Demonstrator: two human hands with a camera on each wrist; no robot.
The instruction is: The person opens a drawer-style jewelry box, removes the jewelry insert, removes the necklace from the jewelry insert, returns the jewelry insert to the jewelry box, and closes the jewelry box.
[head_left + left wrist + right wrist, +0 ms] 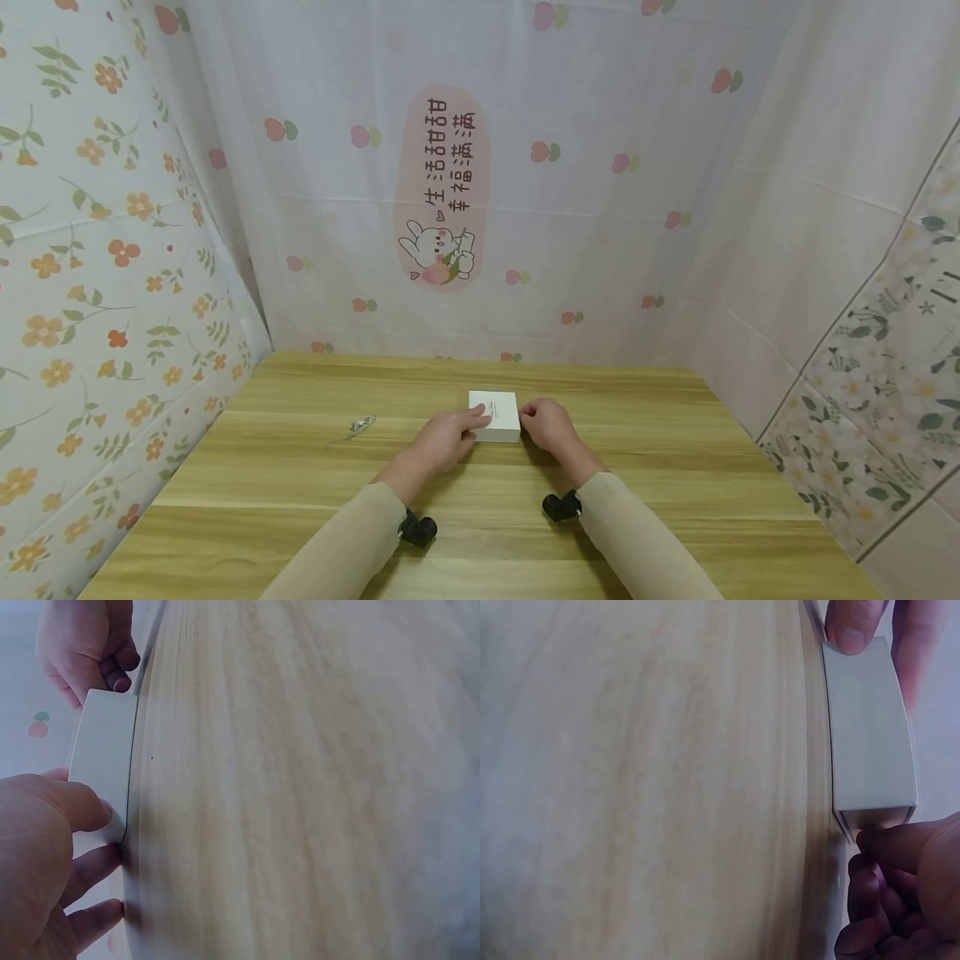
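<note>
A small white box (494,416) with dark print on its lid lies flat on the table. My left hand (444,439) grips its left end, the thumb lying over the top in the head view. In the left wrist view the box's long side (105,750) shows between both hands. My right hand (551,424) is at the opposite end, fingers curled, thumb and forefinger pinched together at the end face. That end (874,818) looks slightly recessed inside its outer edges in the right wrist view. Whatever lies between the right fingertips is hidden by them.
A thin silver chain (361,426) lies bunched on the wooden table (300,483) to the left of the box. Patterned cloth hangs behind the table (600,250) and along both sides. Black wrist cameras sit at both sleeves.
</note>
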